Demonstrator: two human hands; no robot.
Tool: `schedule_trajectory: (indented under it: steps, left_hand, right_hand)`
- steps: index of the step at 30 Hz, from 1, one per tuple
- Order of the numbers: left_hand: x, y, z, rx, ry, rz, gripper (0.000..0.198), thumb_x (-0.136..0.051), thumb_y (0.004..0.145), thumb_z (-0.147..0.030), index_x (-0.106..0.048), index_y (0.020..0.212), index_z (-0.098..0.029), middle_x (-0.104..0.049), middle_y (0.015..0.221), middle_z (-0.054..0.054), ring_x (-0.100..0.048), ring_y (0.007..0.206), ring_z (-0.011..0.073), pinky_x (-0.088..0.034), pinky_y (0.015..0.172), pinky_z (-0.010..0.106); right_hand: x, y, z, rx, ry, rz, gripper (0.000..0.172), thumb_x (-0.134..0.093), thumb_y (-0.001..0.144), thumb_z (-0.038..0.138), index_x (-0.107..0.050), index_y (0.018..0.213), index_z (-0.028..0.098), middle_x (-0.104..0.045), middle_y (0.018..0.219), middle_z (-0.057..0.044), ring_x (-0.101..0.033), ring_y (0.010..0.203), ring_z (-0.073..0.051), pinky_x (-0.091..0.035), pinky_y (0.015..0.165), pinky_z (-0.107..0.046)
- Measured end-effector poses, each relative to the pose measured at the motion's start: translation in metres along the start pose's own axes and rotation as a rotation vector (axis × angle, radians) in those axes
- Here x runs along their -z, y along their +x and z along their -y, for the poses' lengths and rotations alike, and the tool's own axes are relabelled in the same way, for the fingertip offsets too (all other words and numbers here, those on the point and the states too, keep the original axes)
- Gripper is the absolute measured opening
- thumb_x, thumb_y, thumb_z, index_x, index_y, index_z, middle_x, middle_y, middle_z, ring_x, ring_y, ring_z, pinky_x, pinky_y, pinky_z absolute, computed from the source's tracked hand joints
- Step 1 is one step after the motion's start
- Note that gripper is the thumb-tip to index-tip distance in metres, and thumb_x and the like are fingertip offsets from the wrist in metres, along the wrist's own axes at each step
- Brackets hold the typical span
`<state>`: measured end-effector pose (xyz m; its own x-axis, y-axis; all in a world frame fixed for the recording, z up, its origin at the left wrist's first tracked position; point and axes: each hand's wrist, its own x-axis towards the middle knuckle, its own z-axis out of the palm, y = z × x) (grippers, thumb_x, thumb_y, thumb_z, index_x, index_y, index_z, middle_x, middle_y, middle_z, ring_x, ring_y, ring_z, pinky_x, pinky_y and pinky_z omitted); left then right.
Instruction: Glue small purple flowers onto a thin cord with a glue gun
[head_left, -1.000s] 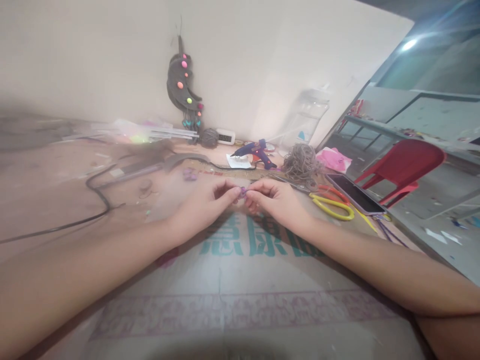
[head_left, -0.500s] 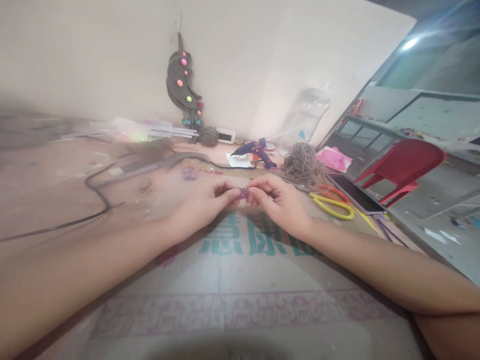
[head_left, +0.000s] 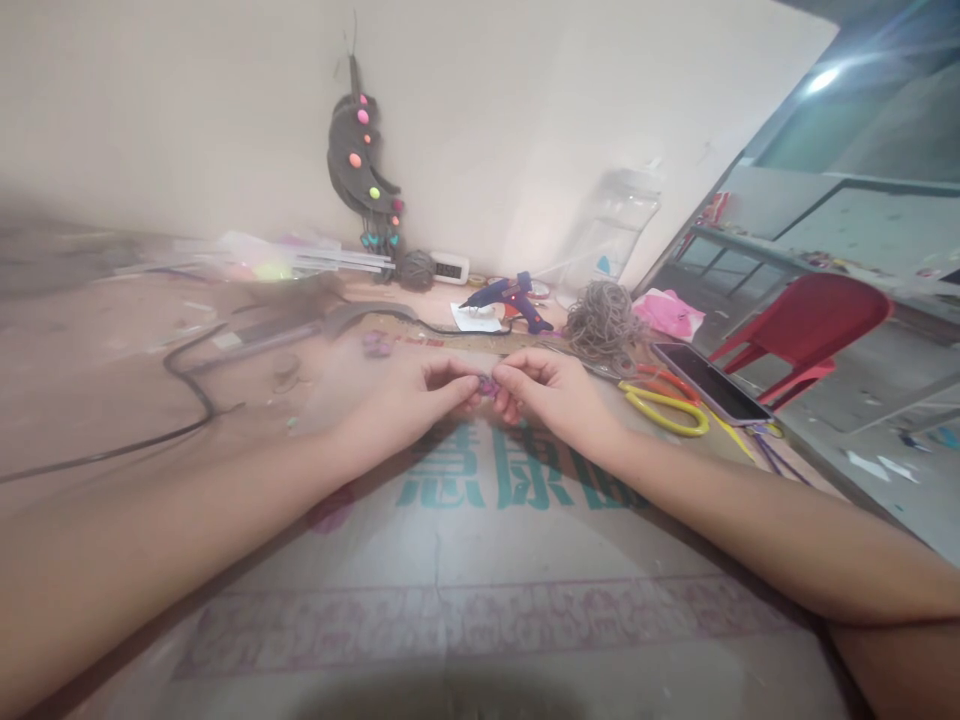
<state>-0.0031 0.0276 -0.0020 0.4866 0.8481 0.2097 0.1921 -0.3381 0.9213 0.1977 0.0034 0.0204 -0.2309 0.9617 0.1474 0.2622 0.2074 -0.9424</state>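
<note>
A small purple piece (head_left: 488, 385), too blurred to name more exactly, is pinched between both hands above the printed sheet. My left hand (head_left: 421, 392) is closed on its left side, thumb against forefinger. From the right, my right hand (head_left: 551, 395) grips it the same way, its other fingers curled below. Much of the piece is hidden by the fingertips. Just beyond my left hand lie other small purple pieces (head_left: 376, 344). Scissors with yellow and orange handles (head_left: 666, 408) rest to the right of my right hand.
A purple hot glue gun (head_left: 510, 298) sits on white paper behind the hands, near tangled grey yarn (head_left: 602, 322). A phone (head_left: 711, 383) lies at the table's right edge. A black cable (head_left: 196, 390) crosses the left side. A crescent ornament (head_left: 358, 160) hangs on the wall.
My right fingers have shifted slightly on the purple piece, with the lower ones dropping a little. Both hands stay in nearly the same place; the view has moved slightly.
</note>
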Motion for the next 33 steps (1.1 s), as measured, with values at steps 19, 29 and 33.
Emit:
schedule_trajectory:
  steps: [19,29,33]
  left_hand:
    - [-0.007,-0.009,-0.019,-0.066,0.117,-0.014,0.021,-0.06,0.092,-0.036,-0.072,0.098,-0.019,-0.077,0.095,0.004,-0.07,0.087,0.0193,-0.053,0.081,0.032]
    - [-0.005,-0.007,-0.012,-0.072,0.124,-0.006,0.019,-0.056,0.093,-0.032,-0.071,0.093,-0.02,-0.074,0.087,0.002,-0.065,0.078,0.0164,-0.05,0.072,0.029]
    - [-0.004,-0.007,-0.012,-0.043,0.12,-0.01,0.02,-0.058,0.092,-0.034,-0.069,0.086,-0.018,-0.068,0.077,0.0,-0.058,0.067,0.0136,-0.046,0.066,0.026]
  right_hand:
    - [-0.005,-0.001,-0.001,0.053,-0.04,0.006,0.028,-0.07,0.086,0.046,-0.063,0.079,0.02,-0.066,0.06,0.002,-0.061,0.05,-0.01,-0.052,0.051,-0.023]
    - [-0.003,-0.002,-0.002,0.053,-0.042,0.001,0.03,-0.068,0.087,0.048,-0.062,0.08,0.02,-0.067,0.061,0.002,-0.061,0.051,-0.01,-0.053,0.053,-0.023]
    - [-0.003,-0.002,-0.003,0.084,-0.024,-0.004,0.028,-0.068,0.088,0.046,-0.06,0.08,0.02,-0.066,0.062,0.003,-0.061,0.051,-0.01,-0.054,0.054,-0.024]
